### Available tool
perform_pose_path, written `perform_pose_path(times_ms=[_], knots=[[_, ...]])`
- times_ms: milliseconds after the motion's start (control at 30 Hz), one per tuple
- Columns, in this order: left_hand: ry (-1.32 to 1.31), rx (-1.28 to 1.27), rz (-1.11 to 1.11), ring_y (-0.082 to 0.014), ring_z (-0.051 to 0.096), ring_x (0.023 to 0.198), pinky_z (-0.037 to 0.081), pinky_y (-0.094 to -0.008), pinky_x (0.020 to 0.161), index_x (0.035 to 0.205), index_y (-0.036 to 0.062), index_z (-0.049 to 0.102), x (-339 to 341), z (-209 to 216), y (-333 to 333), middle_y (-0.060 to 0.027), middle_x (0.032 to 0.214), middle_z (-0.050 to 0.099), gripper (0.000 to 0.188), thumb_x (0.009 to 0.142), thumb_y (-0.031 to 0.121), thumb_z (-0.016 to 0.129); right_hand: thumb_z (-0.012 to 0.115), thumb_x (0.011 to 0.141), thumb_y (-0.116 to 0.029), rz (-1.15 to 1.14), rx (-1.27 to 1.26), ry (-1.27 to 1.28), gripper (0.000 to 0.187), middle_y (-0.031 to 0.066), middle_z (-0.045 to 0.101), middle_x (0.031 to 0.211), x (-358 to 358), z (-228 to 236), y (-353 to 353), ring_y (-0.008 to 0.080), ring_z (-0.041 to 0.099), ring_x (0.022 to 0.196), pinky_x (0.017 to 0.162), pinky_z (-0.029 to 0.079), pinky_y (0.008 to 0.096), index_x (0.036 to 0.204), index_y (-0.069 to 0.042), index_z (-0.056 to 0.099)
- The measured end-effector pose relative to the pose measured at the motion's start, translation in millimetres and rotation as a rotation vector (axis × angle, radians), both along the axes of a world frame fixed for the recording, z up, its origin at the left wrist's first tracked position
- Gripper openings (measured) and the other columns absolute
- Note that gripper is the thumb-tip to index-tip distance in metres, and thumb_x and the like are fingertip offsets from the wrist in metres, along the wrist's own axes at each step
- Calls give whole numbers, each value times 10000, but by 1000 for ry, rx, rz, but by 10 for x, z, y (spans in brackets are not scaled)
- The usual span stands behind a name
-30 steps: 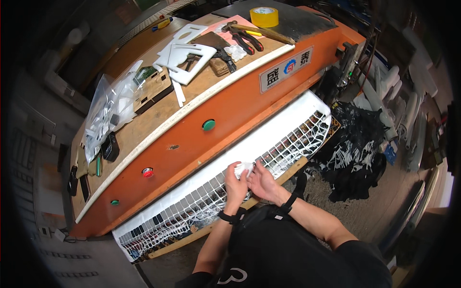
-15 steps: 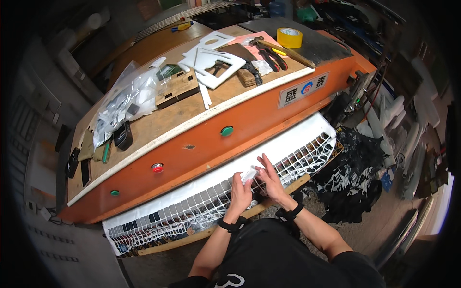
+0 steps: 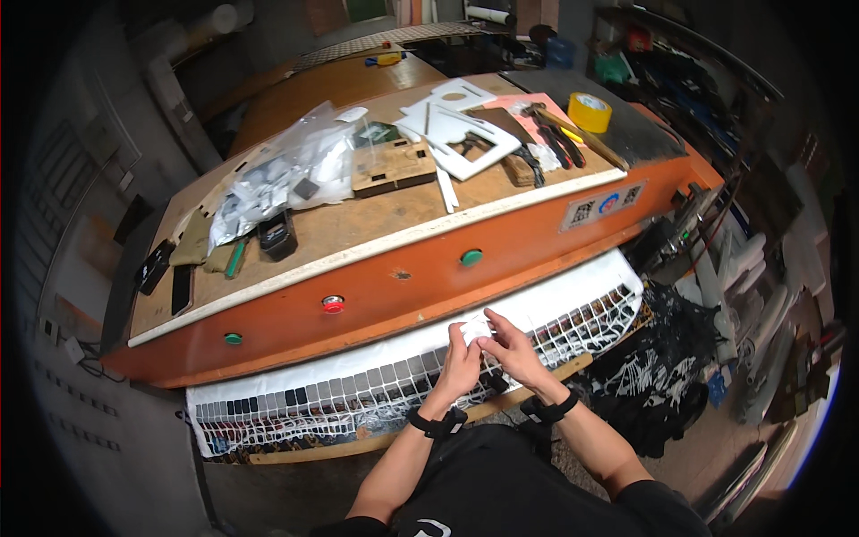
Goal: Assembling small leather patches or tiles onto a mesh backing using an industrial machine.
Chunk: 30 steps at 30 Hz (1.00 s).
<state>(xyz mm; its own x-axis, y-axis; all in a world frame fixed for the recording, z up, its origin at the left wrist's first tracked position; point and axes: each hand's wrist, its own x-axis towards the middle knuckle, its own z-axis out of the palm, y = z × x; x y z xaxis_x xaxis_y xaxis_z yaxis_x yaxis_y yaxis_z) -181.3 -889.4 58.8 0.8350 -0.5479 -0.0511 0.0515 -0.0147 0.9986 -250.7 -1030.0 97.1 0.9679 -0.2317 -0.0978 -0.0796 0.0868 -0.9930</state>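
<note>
A small white piece [image 3: 475,330], thin like folded paper or cloth, is pinched between my hands. My left hand [image 3: 460,369] grips it from the left, fingers curled. From the other side my right hand [image 3: 517,354] closes on it with thumb and fingertips. Its exact kind is too small to tell. Below both hands lies a long white sheet [image 3: 407,338], whose near part is cut into a grid of strips with grey and black rectangles [image 3: 327,391] along it. Black bands circle both wrists.
An orange machine [image 3: 394,286] with green and red buttons stands beyond the sheet. Its top holds a clear plastic bag [image 3: 286,170], white templates [image 3: 470,134], pliers [image 3: 562,148] and yellow tape [image 3: 590,113]. Black scraps [image 3: 658,376] heap at right. A wooden bar [image 3: 358,442] borders the sheet.
My right hand's fingers, spread before, have closed onto the white piece beside the left hand's grip. The whole view has shifted, with the machine now lying lower and farther right.
</note>
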Motion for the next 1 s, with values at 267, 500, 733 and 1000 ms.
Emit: perform_pose_path(times_ms=[267, 500, 733, 1000], knots=[[-53, -305, 95, -110, 644, 868, 559, -265, 726, 1344, -12, 438, 80, 726, 186, -93, 1038, 639, 336, 1062, 9, 620, 818, 933, -46, -124, -282, -299, 194, 73, 759, 965, 224, 672, 169, 153, 738, 877, 805, 592, 311, 1089, 36, 738], [-281, -302, 327, -157, 698, 1022, 579, -287, 916, 1338, -9, 525, 47, 1169, 809, -99, 1145, 695, 381, 1000, -63, 693, 754, 1010, -69, -141, -97, -478, 146, 63, 768, 907, 1001, 1552, -52, 108, 720, 767, 692, 585, 262, 1101, 33, 706], [-204, -14, 483, -110, 699, 901, 574, -278, 834, 1088, 4, 674, -445, 119, 2185, -40, 975, 734, 168, 957, -14, 777, 720, 985, -89, -462, -101, -508, 204, 107, 776, 922, 2120, 2577, -967, 125, 732, 730, 626, 571, 249, 1047, 103, 752], [-165, 122, 575, -102, 686, 875, 559, -259, 812, 1079, -8, 702, -520, 423, 2207, -43, 968, 737, 151, 952, 0, 784, 704, 972, -66, 126, -222, -99, 206, 149, 771, 945, 3337, 2821, 414, 183, 750, 759, 658, 610, 310, 1077, 109, 727]])
